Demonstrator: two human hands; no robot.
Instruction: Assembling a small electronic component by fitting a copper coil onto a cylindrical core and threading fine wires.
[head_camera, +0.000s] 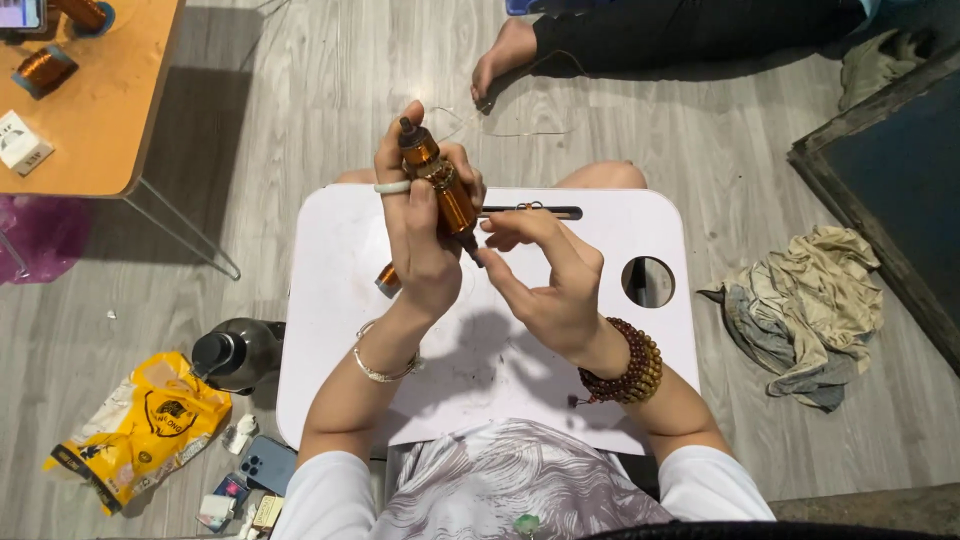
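Copper-wound spool (440, 185) sits upright in my left hand (420, 240), above the far edge of the white worktop (620, 240); left grip closed around it, thumb and fingers wrapping the coil so it stays steady while I work on it. My right hand (555, 285) pinches at the spool's lower end, probably a thin wire, too fine to confirm. A second small coil (386, 280) lies on the worktop behind my left wrist. Dark bottle (238, 352) and yellow bag (145, 425) lie on the floor at left.
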